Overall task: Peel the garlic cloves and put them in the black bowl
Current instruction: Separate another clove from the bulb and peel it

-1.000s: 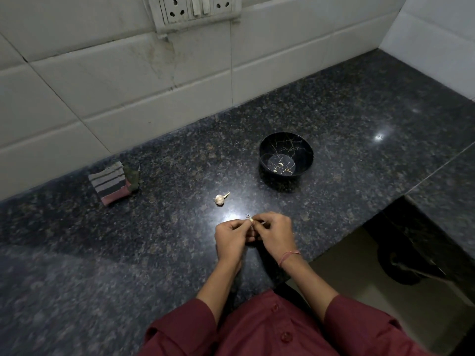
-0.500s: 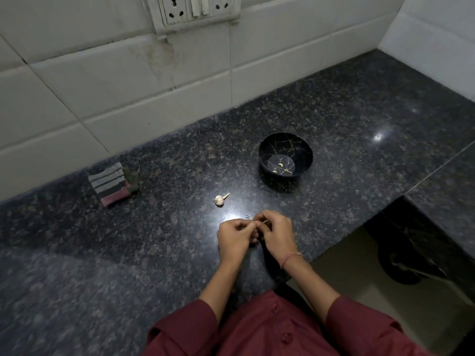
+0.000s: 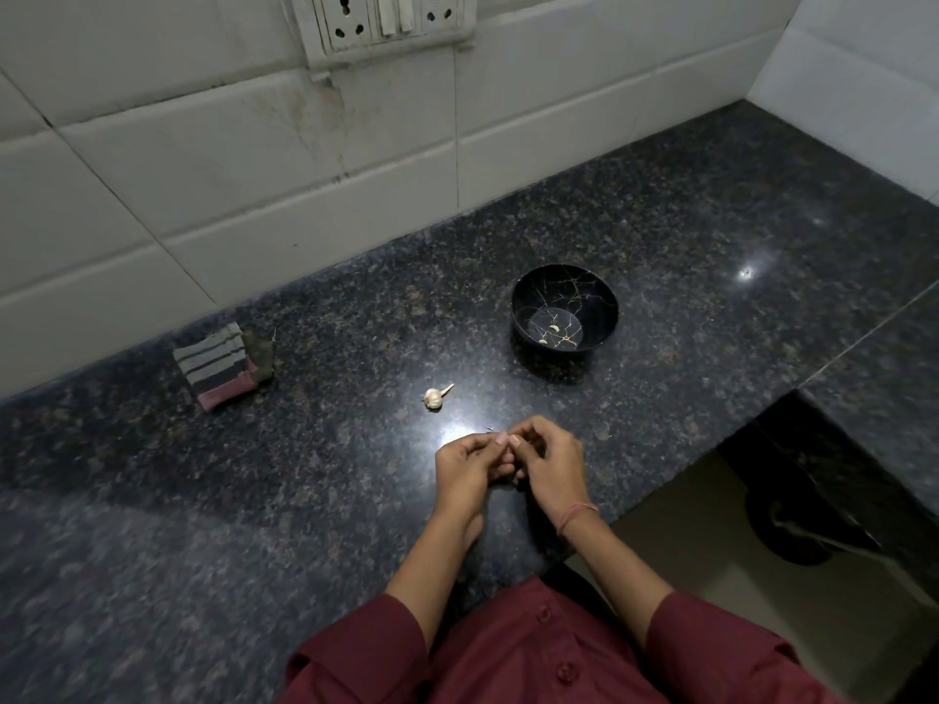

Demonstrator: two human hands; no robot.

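Observation:
My left hand point(image 3: 470, 467) and my right hand point(image 3: 551, 462) meet over the counter's front, fingertips pinched together on a small garlic clove that the fingers almost wholly hide. A garlic bulb point(image 3: 434, 397) with a short stalk lies on the counter just beyond the hands. The black bowl point(image 3: 592, 297), marked with thin gold lines, stands farther back to the right. Two pale peeled cloves point(image 3: 554, 328) lie on its bottom.
A folded striped cloth point(image 3: 218, 363) lies at the left near the tiled wall. The dark granite counter point(image 3: 711, 246) ends at a front edge by my right wrist, with a drop to the floor on the right. A socket panel point(image 3: 386, 17) sits on the wall.
Both hands have stayed in place, working the clove between the fingertips. The bit of peel that stuck up between the fingers a second ago no longer shows.

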